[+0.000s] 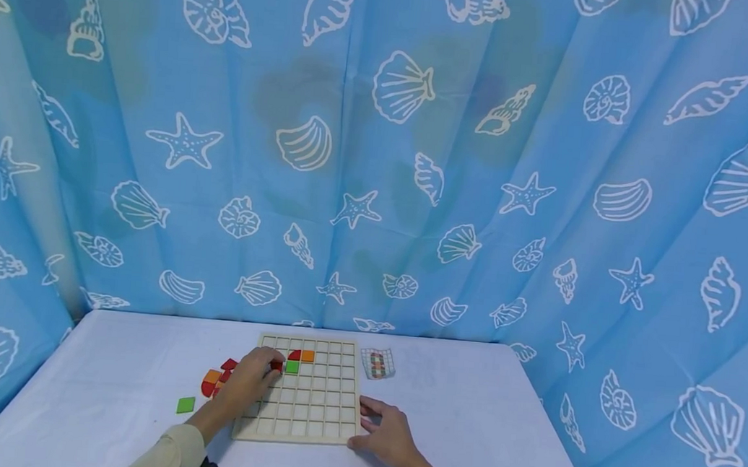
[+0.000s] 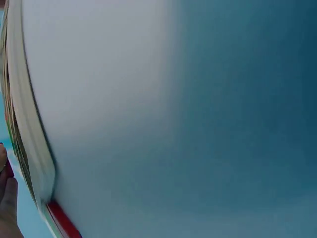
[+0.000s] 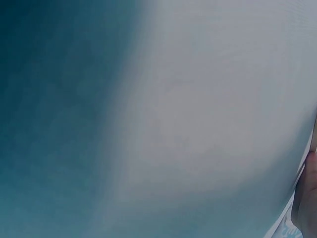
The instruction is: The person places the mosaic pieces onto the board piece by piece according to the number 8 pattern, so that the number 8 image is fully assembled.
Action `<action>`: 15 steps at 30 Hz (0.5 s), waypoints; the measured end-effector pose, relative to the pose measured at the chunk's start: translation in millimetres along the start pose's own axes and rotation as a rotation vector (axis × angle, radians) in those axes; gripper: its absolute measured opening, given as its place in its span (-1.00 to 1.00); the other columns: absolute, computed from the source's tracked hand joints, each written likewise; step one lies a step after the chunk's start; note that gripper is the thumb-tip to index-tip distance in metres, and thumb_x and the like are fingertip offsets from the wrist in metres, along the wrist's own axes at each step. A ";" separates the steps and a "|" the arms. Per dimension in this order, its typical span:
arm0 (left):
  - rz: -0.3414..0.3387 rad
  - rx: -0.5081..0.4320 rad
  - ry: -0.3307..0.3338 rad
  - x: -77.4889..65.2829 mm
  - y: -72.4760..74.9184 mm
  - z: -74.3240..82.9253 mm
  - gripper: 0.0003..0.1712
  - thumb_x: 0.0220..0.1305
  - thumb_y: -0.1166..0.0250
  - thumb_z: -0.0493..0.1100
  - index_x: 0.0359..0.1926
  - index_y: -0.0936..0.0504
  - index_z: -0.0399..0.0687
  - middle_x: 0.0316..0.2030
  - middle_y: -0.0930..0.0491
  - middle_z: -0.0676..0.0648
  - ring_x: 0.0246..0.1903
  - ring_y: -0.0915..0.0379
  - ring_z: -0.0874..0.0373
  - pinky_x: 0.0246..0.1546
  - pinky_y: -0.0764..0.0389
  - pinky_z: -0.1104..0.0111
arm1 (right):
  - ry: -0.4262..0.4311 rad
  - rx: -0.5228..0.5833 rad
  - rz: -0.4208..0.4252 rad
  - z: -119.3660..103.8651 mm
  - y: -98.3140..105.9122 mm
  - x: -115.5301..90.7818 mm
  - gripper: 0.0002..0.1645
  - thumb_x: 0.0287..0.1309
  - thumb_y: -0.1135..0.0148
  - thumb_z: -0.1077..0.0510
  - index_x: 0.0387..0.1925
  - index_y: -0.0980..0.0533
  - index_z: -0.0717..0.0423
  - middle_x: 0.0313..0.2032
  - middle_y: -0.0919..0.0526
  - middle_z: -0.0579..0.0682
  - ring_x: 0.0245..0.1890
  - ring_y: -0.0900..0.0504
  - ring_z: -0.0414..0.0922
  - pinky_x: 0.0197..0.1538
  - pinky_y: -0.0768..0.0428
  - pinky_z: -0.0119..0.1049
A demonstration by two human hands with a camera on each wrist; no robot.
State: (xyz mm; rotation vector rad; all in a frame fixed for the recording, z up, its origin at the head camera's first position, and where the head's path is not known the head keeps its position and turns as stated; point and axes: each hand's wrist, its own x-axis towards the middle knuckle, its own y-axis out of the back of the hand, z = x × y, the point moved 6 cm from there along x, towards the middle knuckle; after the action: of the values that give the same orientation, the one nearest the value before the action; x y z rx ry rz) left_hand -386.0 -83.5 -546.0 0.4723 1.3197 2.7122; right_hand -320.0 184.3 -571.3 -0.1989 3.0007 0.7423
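Observation:
A wooden grid board [image 1: 297,441] lies on the white table. My left hand [image 1: 250,377] reaches over its left side and pinches a red tile [image 1: 276,365], low over the upper-left squares. Beside that tile, a green square tile [image 1: 291,367], a red rounded tile [image 1: 294,355] and an orange tile [image 1: 308,356] sit in the grid. In the left wrist view, the red tile [image 2: 8,166] shows between fingertips at the far left. My right hand [image 1: 389,433] rests at the board's lower right edge, fingers loosely extended against the side and thumb near the corner.
Several red and orange tiles [image 1: 210,381] lie in a loose group left of the board, partly behind my left forearm. A green tile [image 1: 185,405] lies apart, nearer me. Right of the board's top is a small gridded picture card [image 1: 378,364]. A blue shell-patterned curtain [image 1: 349,210] hangs behind the table.

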 end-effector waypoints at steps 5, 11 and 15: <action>-0.038 0.016 -0.074 -4.2 -9.4 11.2 -0.64 0.16 -0.41 -0.28 0.00 -0.61 -0.09 -0.09 -0.57 -0.03 -0.04 -0.47 0.08 0.05 -0.57 0.14 | 0.008 0.017 -0.008 -2.2 1.2 -0.6 -0.04 -0.39 -0.64 0.35 0.20 -0.45 0.32 -0.06 -0.62 0.03 0.00 -0.65 0.00 -0.09 -0.62 -0.39; -0.090 0.058 -0.096 -6.0 -15.5 20.1 -0.64 0.15 -0.43 -0.25 -0.01 -0.61 -0.07 -0.10 -0.58 -0.01 -0.03 -0.45 0.08 0.03 -0.58 0.17 | 0.025 0.025 -0.008 -2.4 1.3 -1.2 -0.04 -0.39 -0.64 0.36 0.20 -0.45 0.32 -0.05 -0.63 0.05 -0.01 -0.65 0.00 -0.09 -0.62 -0.40; -0.110 0.065 -0.110 -6.7 -17.0 22.9 -0.62 0.16 -0.43 -0.24 0.02 -0.62 -0.08 -0.07 -0.58 -0.01 -0.01 -0.45 0.08 0.03 -0.58 0.17 | 0.016 0.022 -0.005 -1.0 0.2 -1.9 -0.04 -0.41 -0.64 0.36 0.19 -0.46 0.31 -0.06 -0.63 0.05 -0.03 -0.66 -0.01 -0.10 -0.63 -0.40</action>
State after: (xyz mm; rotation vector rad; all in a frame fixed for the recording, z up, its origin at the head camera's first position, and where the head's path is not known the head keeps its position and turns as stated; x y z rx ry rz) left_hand -373.4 -57.1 -547.6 0.5294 1.3656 2.5236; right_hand -318.1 184.3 -570.1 -0.2123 3.0204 0.7107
